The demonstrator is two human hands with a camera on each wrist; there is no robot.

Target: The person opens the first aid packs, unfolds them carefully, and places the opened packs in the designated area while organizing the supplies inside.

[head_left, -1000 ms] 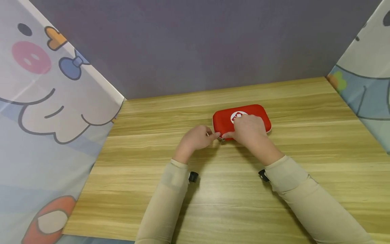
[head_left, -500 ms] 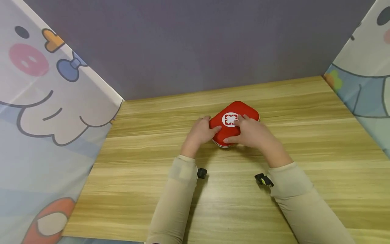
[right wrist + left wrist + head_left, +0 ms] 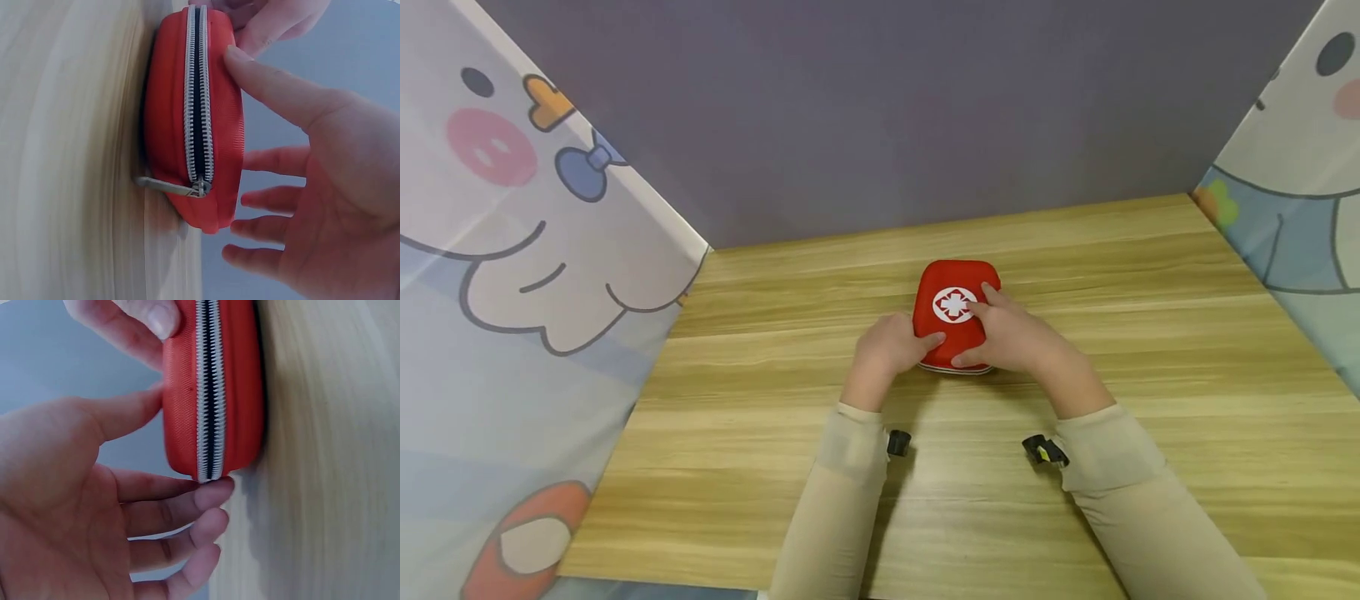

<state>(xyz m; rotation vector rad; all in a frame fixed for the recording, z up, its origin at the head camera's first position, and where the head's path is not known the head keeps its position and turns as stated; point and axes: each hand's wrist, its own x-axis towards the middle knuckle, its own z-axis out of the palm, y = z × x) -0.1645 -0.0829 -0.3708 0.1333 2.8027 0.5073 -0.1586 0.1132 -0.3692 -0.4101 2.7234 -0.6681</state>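
A red first-aid case (image 3: 951,337) with a white round emblem lies on the table, one short end facing me. Its zip (image 3: 210,394) shows two rows of teeth apart, a dark strip between them. The metal zip pull (image 3: 169,185) hangs at the right side. My left hand (image 3: 887,346) holds the left edge, thumb on the lid and fingers against the side. My right hand (image 3: 1018,333) rests on the lid with straight, spread fingers, its thumb near the front edge.
The wood-grain table (image 3: 760,433) stretches around the case. A grey panel (image 3: 880,117) stands behind it, and cartoon-printed cloth walls (image 3: 572,275) flank both sides. Small black cameras (image 3: 898,442) sit at both wrists.
The case has turned from lying crosswise to pointing its short end at me. The left hand moved from the zip corner to the left edge; the right hand's fingers spread over the lid.
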